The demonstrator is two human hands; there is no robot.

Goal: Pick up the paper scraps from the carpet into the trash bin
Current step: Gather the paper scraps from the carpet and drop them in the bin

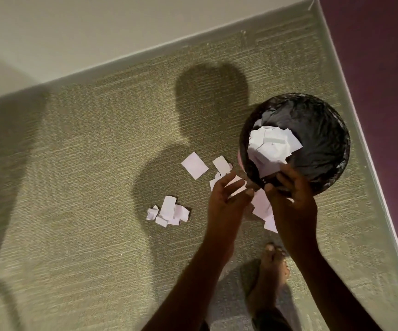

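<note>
On ribbed olive carpet (85, 163), we see one heap of crumpled white scraps (168, 212) at eight o'clock from the bin, then two flat rectangles (195, 165). Our left hand (229, 194) hangs loose, half-spread above more paper. Our right hand (291, 192) curls at the round, glossy black-lined bin (324, 139); we cannot tell whether it grips anything.

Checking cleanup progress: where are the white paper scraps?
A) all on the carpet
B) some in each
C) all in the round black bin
B: white paper scraps sit in the round black bag-lined trash bin, and a small pile lies on the olive carpet.
</note>
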